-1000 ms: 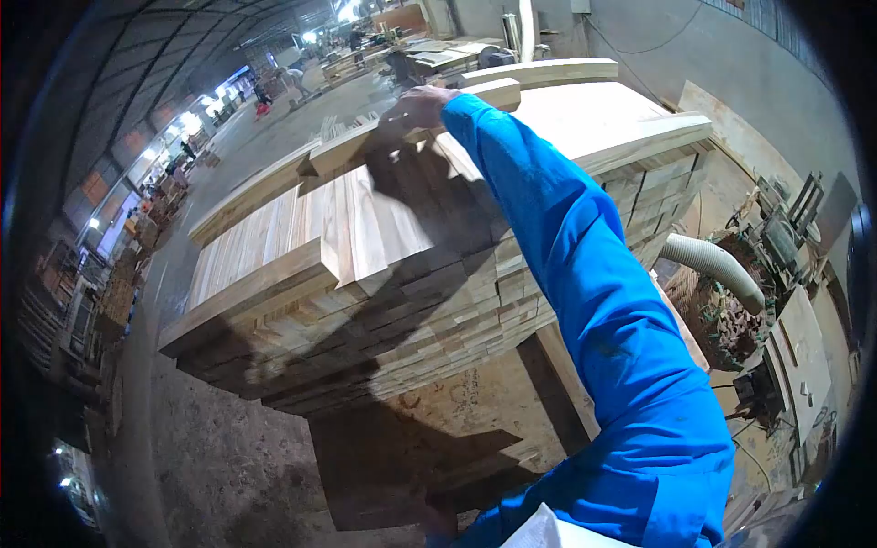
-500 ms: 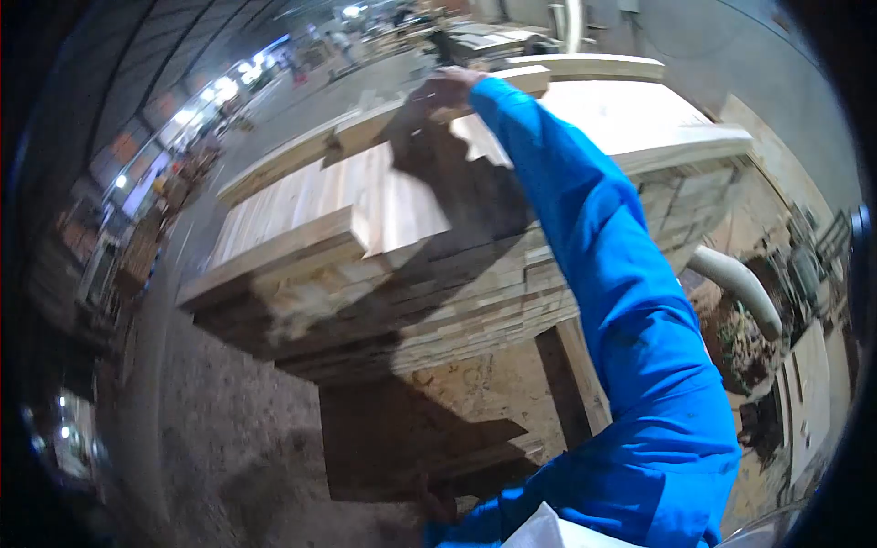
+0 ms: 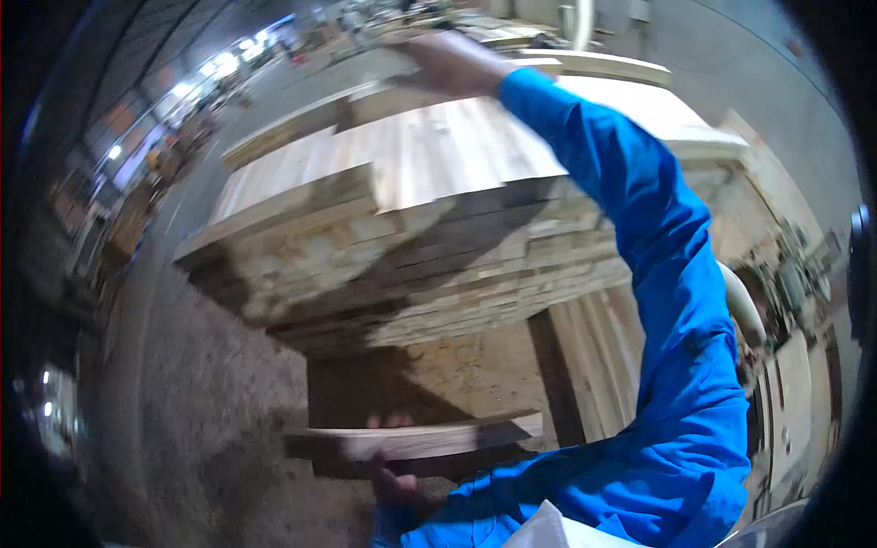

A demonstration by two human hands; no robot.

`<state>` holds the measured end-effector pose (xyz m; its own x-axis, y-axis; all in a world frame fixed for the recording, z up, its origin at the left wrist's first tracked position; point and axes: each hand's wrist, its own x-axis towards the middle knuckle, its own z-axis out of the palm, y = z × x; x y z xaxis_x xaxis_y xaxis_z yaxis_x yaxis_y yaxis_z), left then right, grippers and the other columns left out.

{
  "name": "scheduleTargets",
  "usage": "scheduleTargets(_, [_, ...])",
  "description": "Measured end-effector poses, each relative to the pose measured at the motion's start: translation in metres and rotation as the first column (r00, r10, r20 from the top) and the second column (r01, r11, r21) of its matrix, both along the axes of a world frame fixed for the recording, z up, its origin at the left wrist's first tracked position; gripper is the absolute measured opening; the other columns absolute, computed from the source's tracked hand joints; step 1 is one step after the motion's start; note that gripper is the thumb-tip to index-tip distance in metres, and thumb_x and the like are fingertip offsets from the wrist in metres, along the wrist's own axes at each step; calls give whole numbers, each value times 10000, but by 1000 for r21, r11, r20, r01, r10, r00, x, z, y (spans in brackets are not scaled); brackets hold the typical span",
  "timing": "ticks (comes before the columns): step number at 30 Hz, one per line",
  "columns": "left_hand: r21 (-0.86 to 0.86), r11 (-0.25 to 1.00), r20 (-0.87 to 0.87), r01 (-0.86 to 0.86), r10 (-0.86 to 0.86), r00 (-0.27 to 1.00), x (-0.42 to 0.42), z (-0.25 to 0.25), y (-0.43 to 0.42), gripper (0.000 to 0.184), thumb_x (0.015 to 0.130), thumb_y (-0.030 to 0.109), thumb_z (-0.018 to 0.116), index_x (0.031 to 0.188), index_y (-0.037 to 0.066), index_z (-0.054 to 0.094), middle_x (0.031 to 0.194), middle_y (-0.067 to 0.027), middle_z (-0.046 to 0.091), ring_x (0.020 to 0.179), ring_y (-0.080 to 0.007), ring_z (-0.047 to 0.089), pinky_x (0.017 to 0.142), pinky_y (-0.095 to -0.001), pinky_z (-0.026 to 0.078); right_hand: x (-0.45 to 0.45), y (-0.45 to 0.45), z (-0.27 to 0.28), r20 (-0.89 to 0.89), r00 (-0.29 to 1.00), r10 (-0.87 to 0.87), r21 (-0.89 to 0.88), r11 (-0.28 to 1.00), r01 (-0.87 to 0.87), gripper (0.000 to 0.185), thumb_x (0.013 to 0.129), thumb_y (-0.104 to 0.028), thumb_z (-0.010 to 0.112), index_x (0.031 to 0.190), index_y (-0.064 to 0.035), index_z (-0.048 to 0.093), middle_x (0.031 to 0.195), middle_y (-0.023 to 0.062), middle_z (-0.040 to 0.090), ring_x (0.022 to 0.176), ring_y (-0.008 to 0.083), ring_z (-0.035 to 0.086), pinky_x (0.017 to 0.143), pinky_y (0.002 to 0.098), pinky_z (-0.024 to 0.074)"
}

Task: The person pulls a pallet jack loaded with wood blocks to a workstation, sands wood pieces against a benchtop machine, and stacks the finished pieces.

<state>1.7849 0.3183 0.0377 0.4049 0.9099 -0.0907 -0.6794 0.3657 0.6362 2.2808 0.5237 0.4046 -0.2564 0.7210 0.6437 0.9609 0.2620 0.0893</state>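
My left hand [image 3: 395, 477] is low in the view, its fingers and thumb wrapped round a short wooden board [image 3: 429, 442] held roughly level. My right hand [image 3: 452, 66], blurred by motion, hovers over the far side of a large wood stack [image 3: 466, 155]. Its fingers look stretched out and apart, with nothing seen between them. On the near left edge of the stack lies a thick wooden piece [image 3: 292, 208]. More pieces [image 3: 297, 126] line its far edge, and others lie at its right end.
A brown panel [image 3: 475, 370] and long boards [image 3: 598, 356] lie below the stack. A pale hose [image 3: 744, 306] and cluttered equipment [image 3: 795, 283] stand to the right, near a grey wall [image 3: 731, 64]. Concrete floor [image 3: 210, 402] stretches along the left.
My right hand has lifted off the pieces at the stack's far edge. My left hand, earlier low in dark shadow, has risen into clearer view with the board. The shadow on the stack top has shrunk.
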Motion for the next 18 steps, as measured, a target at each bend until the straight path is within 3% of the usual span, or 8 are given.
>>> scheduleTargets(3, [282,959,151,21,-66,986,21,72,35,765,933,321,731,1605,180,392,1520,-167,560,1457,-357,489,1252,-625,320,-134,-102,4,-17,1000,9,-343,939,-14,688,975,-529,702,1405,2,614,1191,262,709,1037,394,723,940,467,592])
scheduleTargets(4, [310,950,118,-37,0,993,28,100,42,771,951,369,703,1619,169,373,1580,-190,504,1469,-365,472,1267,-624,288,-170,-147,-7,-168,947,274,-381,868,-319,708,978,-516,704,1449,-4,574,1203,271,695,1073,400,715,970,463,601])
scheduleTargets(5, [324,939,112,-114,82,990,40,125,48,768,968,424,676,1622,169,365,1616,-210,458,1500,-377,430,1274,-625,264,-200,-185,-2,-259,947,193,-605,732,-314,831,971,-540,699,1518,43,473,1255,311,656,1174,423,678,1007,484,593])
scheduleTargets(7, [505,856,219,-106,-9,976,59,154,68,733,1026,433,576,1646,147,310,1656,-192,399,1531,-383,371,1278,-612,257,-223,-212,-57,-38,891,453,-335,834,-439,858,980,-546,659,1434,162,494,1199,321,670,1057,351,702,881,458,603])
scheduleTargets(10, [424,899,340,-112,-43,940,100,220,60,660,1077,442,538,1636,158,331,1656,-173,398,1537,-338,362,1283,-565,258,-228,-234,-56,369,915,164,-259,964,-68,854,978,-447,680,1545,121,390,1423,290,558,1187,318,621,925,441,593])
scheduleTargets(14, [543,835,263,85,-266,928,148,234,88,693,1090,466,548,1645,143,290,1681,-119,359,1492,-298,429,1253,-506,325,-160,-225,-12,279,947,159,-78,987,-142,588,930,-216,678,1425,72,545,1365,187,626,1143,330,650,921,423,579])
scheduleTargets(17, [823,569,-59,-2,89,994,165,244,92,699,978,57,732,1586,38,388,1666,-204,365,1515,-344,408,1253,-459,314,-78,-205,33,440,898,-5,43,999,-16,539,992,-195,665,1485,-21,535,1445,180,603,1304,337,607,1101,432,510])
scheduleTargets(18, [933,360,-144,3,366,919,156,236,105,657,970,130,760,1543,29,455,1640,-214,406,1512,-352,413,1245,-466,326,-60,-201,41,100,995,22,-81,997,-14,524,1046,-244,637,1514,-42,513,1473,156,593,1338,301,593,1148,425,488])
